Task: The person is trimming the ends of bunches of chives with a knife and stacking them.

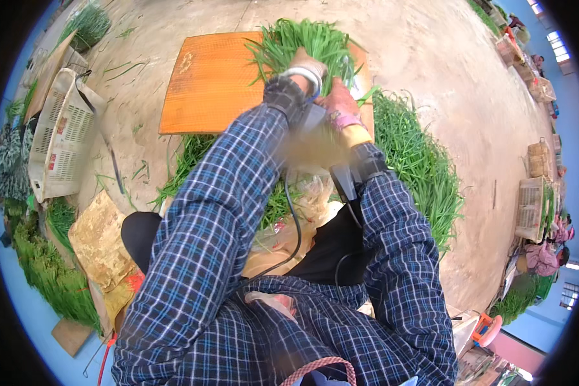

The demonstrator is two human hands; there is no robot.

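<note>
A bunch of long green leafy stalks (301, 41) lies across the right part of an orange wood-grain board (212, 82). On top of the bunch rests my left hand (308, 65), a pale band at its wrist, its fingers partly buried in the leaves. Just right of it and nearer to me, my right hand (338, 99), in a pinkish glove, is closed around the lower part of the bunch. Clear plastic glints beside the leaves, right of my hands. Blurred dark objects hang below my wrists, and a dark cable runs down towards my lap.
Loose green stalks (410, 164) are heaped right of the board, with more below it. A white plastic crate (60, 135) stands at left near a stained yellowish sheet (99, 236). Another bundle (86, 26) lies at upper left. People (543, 258) sit among crates at the far right.
</note>
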